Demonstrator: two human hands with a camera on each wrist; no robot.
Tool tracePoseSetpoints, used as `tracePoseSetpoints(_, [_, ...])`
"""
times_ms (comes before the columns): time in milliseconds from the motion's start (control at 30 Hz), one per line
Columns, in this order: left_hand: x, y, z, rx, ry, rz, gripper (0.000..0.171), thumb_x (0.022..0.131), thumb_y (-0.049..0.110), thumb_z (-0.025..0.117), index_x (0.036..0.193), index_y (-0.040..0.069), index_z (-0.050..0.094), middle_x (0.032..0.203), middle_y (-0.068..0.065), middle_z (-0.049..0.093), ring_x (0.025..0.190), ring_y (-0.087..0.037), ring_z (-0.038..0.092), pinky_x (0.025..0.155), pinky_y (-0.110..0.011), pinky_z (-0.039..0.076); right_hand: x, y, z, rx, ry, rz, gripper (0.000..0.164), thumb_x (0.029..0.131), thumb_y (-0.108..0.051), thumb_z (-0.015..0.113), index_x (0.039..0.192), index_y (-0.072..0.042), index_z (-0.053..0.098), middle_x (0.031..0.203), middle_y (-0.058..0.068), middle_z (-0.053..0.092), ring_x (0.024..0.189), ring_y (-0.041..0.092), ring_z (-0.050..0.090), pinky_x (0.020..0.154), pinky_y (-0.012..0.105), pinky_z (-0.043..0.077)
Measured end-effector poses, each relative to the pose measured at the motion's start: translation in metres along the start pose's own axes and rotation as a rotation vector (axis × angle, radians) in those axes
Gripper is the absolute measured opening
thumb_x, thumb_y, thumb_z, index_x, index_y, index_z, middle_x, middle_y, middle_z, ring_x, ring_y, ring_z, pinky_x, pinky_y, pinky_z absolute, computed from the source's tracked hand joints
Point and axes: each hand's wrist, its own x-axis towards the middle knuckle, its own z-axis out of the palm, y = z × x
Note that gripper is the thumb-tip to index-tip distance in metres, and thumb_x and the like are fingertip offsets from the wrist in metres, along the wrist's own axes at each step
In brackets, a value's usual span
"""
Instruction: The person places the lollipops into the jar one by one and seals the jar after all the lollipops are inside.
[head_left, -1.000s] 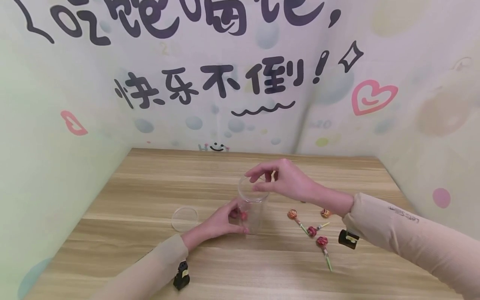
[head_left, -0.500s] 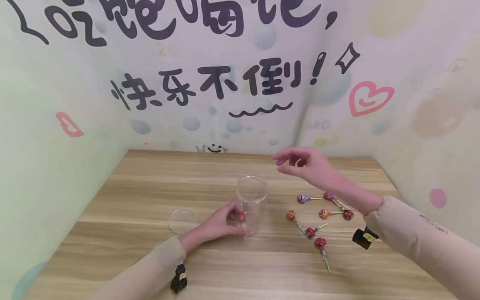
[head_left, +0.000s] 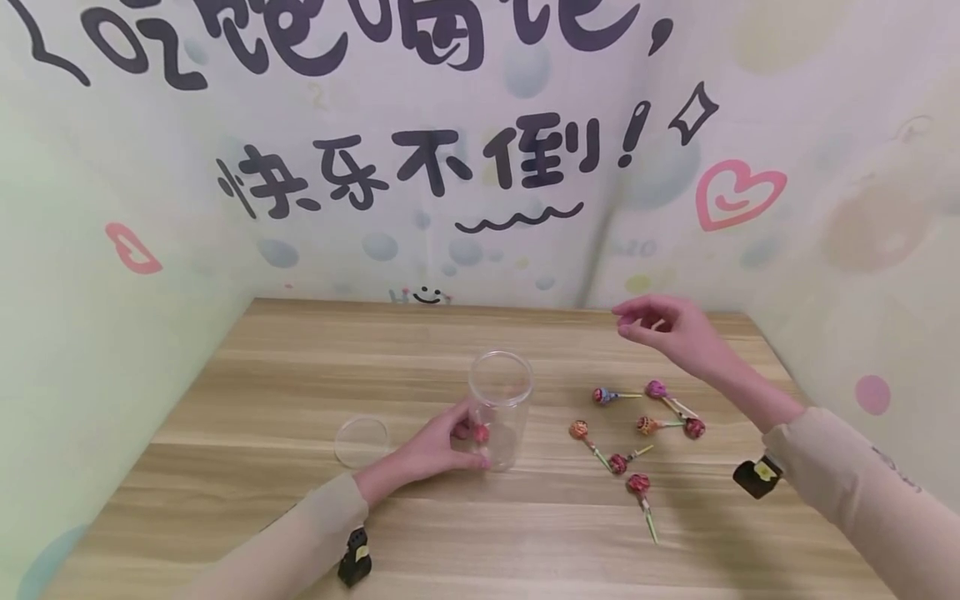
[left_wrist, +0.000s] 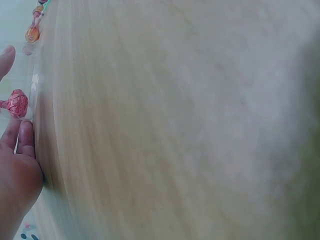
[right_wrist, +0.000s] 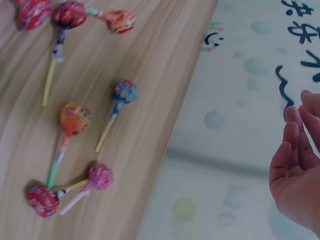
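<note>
My left hand [head_left: 431,454] grips the lower side of an upright clear plastic jar [head_left: 512,429], thumb in front and fingers behind it. The jar's round mouth faces up without a lid. Inside, low down, a red-wrapped lollipop [head_left: 482,433] shows through the wall; in the left wrist view that lollipop [left_wrist: 18,103] appears between thumb and fingers. Over the far right of the table, my right hand [head_left: 678,333] hangs in the air with loosely bent fingers and nothing in them. Below it lie several wrapped lollipops, among them a blue one [head_left: 602,397] and a pink one [head_left: 657,390].
Left of the jar, a clear round lid [head_left: 362,442] lies flat on the wooden table [head_left: 315,367]. More lollipops, one orange [head_left: 578,430] and one red [head_left: 638,485], lie right of the jar. A printed wall sheet [head_left: 360,208] rises behind the table.
My right hand has moved from over the jar's mouth out to the right, uncovering the farther lollipops. The left hand has kept its grip on the jar.
</note>
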Motion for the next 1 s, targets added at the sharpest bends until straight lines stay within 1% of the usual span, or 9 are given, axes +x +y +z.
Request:
tracePoseSetpoints(167, [0.0, 0.0, -0.001, 0.008, 0.005, -0.001, 0.071, 0.075, 0.024, 0.086, 0.135, 0.012, 0.051, 0.108, -0.006, 0.062, 0.099, -0.016, 0.057, 0.09, -0.027, 0.046, -0.007, 0.019, -0.003, 0.0, -0.005, 0.037, 0.026, 0.095, -0.021, 0.067, 0.118, -0.009, 0.068, 0.1, 0.006, 0.073, 0.083, 0.004, 0.062, 0.072, 0.019, 0.051])
tracePoseSetpoints(267, [-0.001, 0.0, -0.001, 0.011, 0.009, 0.005, 0.069, 0.075, 0.024, 0.086, 0.134, 0.012, 0.052, 0.108, -0.006, 0.062, 0.099, -0.016, 0.056, 0.089, -0.027, 0.046, -0.011, 0.03, -0.003, -0.006, -0.005, 0.067, 0.027, 0.094, -0.02, 0.068, 0.118, -0.007, 0.068, 0.1, 0.006, 0.074, 0.083, 0.001, 0.062, 0.072, 0.018, 0.051])
tracePoseSetpoints(300, [-0.002, 0.0, -0.001, 0.012, 0.011, 0.006, 0.069, 0.075, 0.024, 0.086, 0.134, 0.012, 0.052, 0.108, -0.007, 0.062, 0.099, -0.016, 0.056, 0.089, -0.027, 0.046, -0.012, 0.034, -0.003, -0.012, -0.004, 0.076, 0.027, 0.094, -0.021, 0.068, 0.118, -0.008, 0.068, 0.099, 0.004, 0.074, 0.083, 0.0, 0.062, 0.072, 0.017, 0.051])
tracePoseSetpoints(400, [-0.003, 0.0, -0.001, 0.01, 0.017, 0.007, 0.068, 0.074, 0.023, 0.086, 0.132, 0.011, 0.052, 0.108, -0.007, 0.061, 0.099, -0.016, 0.056, 0.088, -0.026, 0.046, -0.016, 0.044, -0.002, -0.021, -0.004, 0.099, 0.028, 0.094, -0.022, 0.068, 0.118, -0.008, 0.067, 0.099, 0.003, 0.074, 0.083, -0.001, 0.062, 0.072, 0.017, 0.05])
tracePoseSetpoints(500, [-0.003, 0.0, 0.0, 0.006, 0.019, 0.007, 0.069, 0.074, 0.023, 0.086, 0.133, 0.011, 0.052, 0.109, -0.007, 0.06, 0.099, -0.016, 0.056, 0.088, -0.025, 0.046, -0.021, 0.052, -0.002, -0.032, -0.004, 0.115, 0.029, 0.094, -0.023, 0.068, 0.119, -0.008, 0.067, 0.1, 0.005, 0.074, 0.083, -0.001, 0.062, 0.072, 0.018, 0.05])
tracePoseSetpoints(533, [-0.003, 0.001, 0.0, 0.005, 0.019, 0.007, 0.069, 0.074, 0.023, 0.086, 0.133, 0.01, 0.052, 0.109, -0.006, 0.06, 0.099, -0.016, 0.056, 0.088, -0.025, 0.046, -0.023, 0.053, -0.003, -0.037, -0.004, 0.117, 0.029, 0.094, -0.023, 0.068, 0.119, -0.007, 0.067, 0.101, 0.008, 0.074, 0.083, -0.001, 0.061, 0.072, 0.018, 0.05])
tracePoseSetpoints(633, [-0.003, 0.002, 0.0, 0.009, 0.019, 0.001, 0.071, 0.074, 0.024, 0.086, 0.133, 0.01, 0.051, 0.109, -0.006, 0.06, 0.098, -0.015, 0.055, 0.088, -0.024, 0.046, -0.027, 0.061, -0.003, -0.068, -0.002, 0.129, 0.03, 0.094, -0.023, 0.068, 0.119, -0.007, 0.067, 0.102, 0.013, 0.074, 0.083, -0.002, 0.061, 0.072, 0.018, 0.05])
tracePoseSetpoints(833, [-0.002, 0.002, 0.0, 0.01, 0.02, -0.007, 0.071, 0.074, 0.023, 0.086, 0.134, 0.01, 0.051, 0.11, -0.006, 0.06, 0.099, -0.015, 0.055, 0.088, -0.025, 0.046, -0.037, 0.082, -0.002, -0.128, 0.011, 0.174, 0.033, 0.093, -0.027, 0.069, 0.119, -0.008, 0.067, 0.104, 0.014, 0.073, 0.082, -0.005, 0.059, 0.072, 0.018, 0.05])
tracePoseSetpoints(1000, [-0.001, 0.003, 0.0, 0.013, 0.016, -0.008, 0.071, 0.074, 0.024, 0.086, 0.135, 0.011, 0.051, 0.11, -0.005, 0.06, 0.098, -0.014, 0.055, 0.089, -0.025, 0.045, -0.048, 0.094, -0.002, -0.143, 0.008, 0.218, 0.039, 0.092, -0.029, 0.07, 0.123, -0.005, 0.065, 0.107, 0.017, 0.071, 0.082, -0.005, 0.057, 0.07, 0.02, 0.05])
